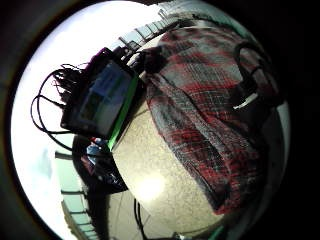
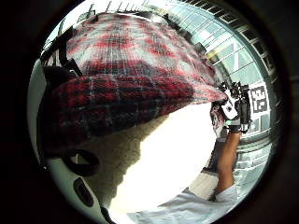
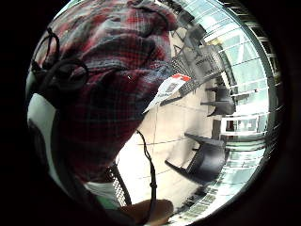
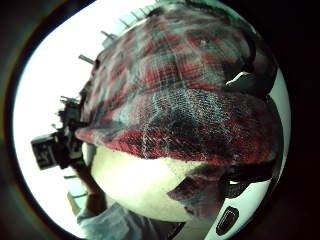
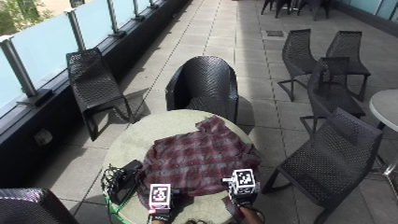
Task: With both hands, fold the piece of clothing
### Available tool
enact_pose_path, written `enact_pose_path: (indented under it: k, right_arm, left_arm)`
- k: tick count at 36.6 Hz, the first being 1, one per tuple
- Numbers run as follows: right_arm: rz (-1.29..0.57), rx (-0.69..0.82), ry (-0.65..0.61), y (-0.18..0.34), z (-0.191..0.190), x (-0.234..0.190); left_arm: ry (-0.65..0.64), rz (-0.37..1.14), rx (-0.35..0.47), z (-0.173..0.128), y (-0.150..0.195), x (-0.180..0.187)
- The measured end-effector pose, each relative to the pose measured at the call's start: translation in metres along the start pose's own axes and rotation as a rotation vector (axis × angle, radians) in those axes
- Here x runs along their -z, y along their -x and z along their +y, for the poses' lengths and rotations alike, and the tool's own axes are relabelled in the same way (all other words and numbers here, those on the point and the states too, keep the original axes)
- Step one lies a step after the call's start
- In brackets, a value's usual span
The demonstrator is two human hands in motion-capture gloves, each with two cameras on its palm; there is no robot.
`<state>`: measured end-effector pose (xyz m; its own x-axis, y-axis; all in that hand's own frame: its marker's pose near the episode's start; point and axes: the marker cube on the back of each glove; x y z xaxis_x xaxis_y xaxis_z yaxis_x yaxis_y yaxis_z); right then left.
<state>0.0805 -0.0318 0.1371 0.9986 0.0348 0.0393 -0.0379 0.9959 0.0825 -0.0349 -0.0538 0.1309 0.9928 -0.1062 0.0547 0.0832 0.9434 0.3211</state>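
Red-and-grey plaid shirt (image 5: 198, 163) lies spread on the round worktop (image 5: 140, 140). Long axis runs from the near edge by the person up and slightly right toward the far rim; one corner or sleeve end points at the black chair (image 5: 204, 86) behind.

Left hand (image 5: 160, 199) and right hand (image 5: 242, 189) are both at the shirt's near edge. Left grip: fingers pinch the cloth edge. Right grip: same, closed on the near hem.

Outside view: markers cover the fingers, so the grasp isn't readable there. Palm views fill that in: the hem is lifted off the worktop, cloth draped close over both palms. Right little finger side view alone shows a paper tag (image 3: 168, 89) hanging from the shirt. Left little finger side view shows a black device with cables (image 1: 100, 95) beside the shirt.
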Motion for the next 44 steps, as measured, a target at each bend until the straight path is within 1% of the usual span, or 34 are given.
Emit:
enact_pose_path:
  k: [2,3,6,8,10,13,15,17,19,21,23,26,28,31,32,34,36,39,41,43,44]
  right_arm:
    - [0.008,0.015,-0.030,0.001,0.001,0.003]
    - [0.018,0.025,-0.028,0.001,0.004,0.004]
    - [0.027,0.074,0.053,0.001,0.015,0.006]
    - [-0.009,0.117,0.135,0.002,0.024,0.017]
    - [-0.058,0.156,0.214,0.002,0.031,0.031]
    - [-0.108,0.200,0.337,0.000,0.036,0.051]
    - [-0.118,0.231,0.403,-0.001,0.034,0.069]
    - [-0.107,0.267,0.436,0.001,0.023,0.094]
    - [-0.090,0.283,0.431,0.004,0.002,0.119]
    - [-0.077,0.267,0.394,0.008,-0.025,0.137]
    - [-0.062,0.226,0.341,0.013,-0.058,0.147]
    - [0.000,0.157,0.267,0.026,-0.115,0.150]
    - [0.077,0.114,0.230,0.033,-0.143,0.150]
    - [0.220,0.031,0.161,0.044,-0.163,0.166]
    - [0.256,0.010,0.144,0.049,-0.169,0.168]
    - [0.285,0.000,0.129,0.057,-0.186,0.159]
    - [0.280,0.007,0.142,0.063,-0.200,0.141]
    - [0.274,0.003,0.193,0.068,-0.219,0.108]
    - [0.277,-0.005,0.293,0.071,-0.225,0.084]
    - [0.295,-0.032,0.440,0.072,-0.222,0.066]
    - [0.301,-0.038,0.496,0.073,-0.220,0.059]
  left_arm:
    - [-0.045,-0.034,-0.008,-0.002,0.003,0.009]
    - [-0.023,-0.031,-0.017,0.002,0.002,0.011]
    - [0.175,0.034,-0.059,0.026,-0.006,0.009]
    - [0.265,0.065,-0.094,0.033,-0.008,0.008]
    - [0.335,0.072,-0.125,0.037,-0.007,0.018]
    - [0.434,0.069,-0.171,0.043,-0.004,0.048]
    - [0.471,0.073,-0.203,0.042,-0.003,0.072]
    - [0.486,0.072,-0.234,0.033,-0.002,0.101]
    - [0.480,0.063,-0.245,0.013,0.001,0.125]
    - [0.461,0.043,-0.219,-0.013,0.004,0.136]
    - [0.438,0.008,-0.158,-0.043,0.009,0.140]
    - [0.397,-0.055,-0.048,-0.094,0.015,0.130]
    - [0.372,-0.090,-0.001,-0.120,0.017,0.118]
    - [0.338,-0.143,0.043,-0.149,0.019,0.095]
    - [0.326,-0.163,0.059,-0.156,0.019,0.091]
    - [0.322,-0.190,0.086,-0.161,0.021,0.096]
    - [0.354,-0.167,0.093,-0.162,0.021,0.097]
    - [0.417,-0.095,0.091,-0.166,0.019,0.072]
    - [0.488,-0.079,0.091,-0.164,0.020,0.054]
    - [0.558,-0.083,0.091,-0.162,0.021,0.041]
    - [0.570,-0.086,0.092,-0.162,0.022,0.037]
